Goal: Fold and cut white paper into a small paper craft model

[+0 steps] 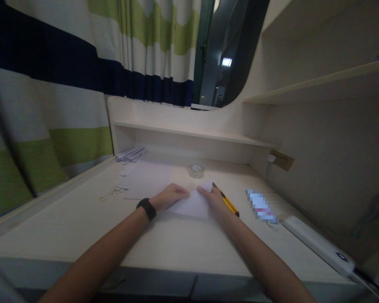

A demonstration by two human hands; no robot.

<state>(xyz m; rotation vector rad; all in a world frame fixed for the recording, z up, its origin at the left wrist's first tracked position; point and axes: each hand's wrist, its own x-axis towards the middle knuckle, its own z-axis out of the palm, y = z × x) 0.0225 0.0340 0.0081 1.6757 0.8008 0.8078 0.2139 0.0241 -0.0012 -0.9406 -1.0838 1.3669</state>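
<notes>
Your left hand point(170, 196) and your right hand point(213, 198) both press flat on the folded white paper point(192, 205), which lies near the middle of the desk point(82, 223). The fingers are laid down on the sheet, not closed around it. The paper lies between the two hands, its long axis running left to right, so both hands are equally near. Just beside your right hand, toward the right edge, lies a yellow tool point(229, 204); a tape roll point(196, 170) stands toward the back edge.
</notes>
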